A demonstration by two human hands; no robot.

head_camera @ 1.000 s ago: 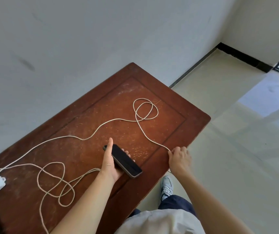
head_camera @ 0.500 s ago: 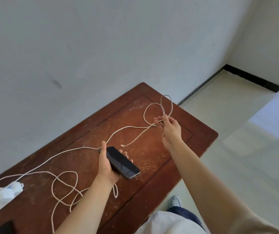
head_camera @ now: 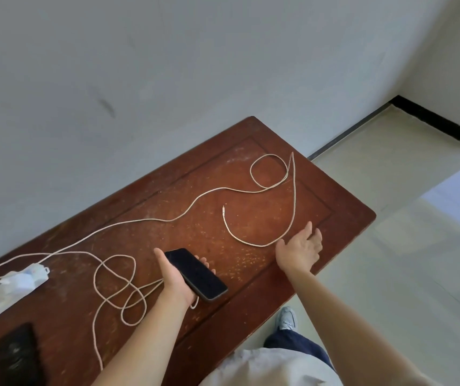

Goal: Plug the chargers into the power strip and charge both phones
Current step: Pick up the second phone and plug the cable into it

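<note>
Fingers [head_camera: 311,231] of the right hand [head_camera: 299,250] are spread wide and hold nothing, palm tilted over the near right part of the table [head_camera: 343,207]; the left hand [head_camera: 174,277] is wrapped around a dark phone [head_camera: 195,273], thumb along its far edge, fingertips showing past the other side, screen up; the phone's long axis runs from far-left to near-right, and its near-right end, where I judge the port to be, points toward the table's front edge. One charging cable [head_camera: 294,196] lies loose on the wood; its free connector tip [head_camera: 224,208] rests ahead and to the left of the open right hand, between the two hands but further from the body, with the cable's curve passing just beside the right fingers; the right hand is the nearer free one for fetching that tip. A second cable [head_camera: 117,277] loops near the left wrist; the power strip [head_camera: 3,291] sits at far left with white plugs seated, and a second dark phone [head_camera: 17,355] lies at the near left.
</note>
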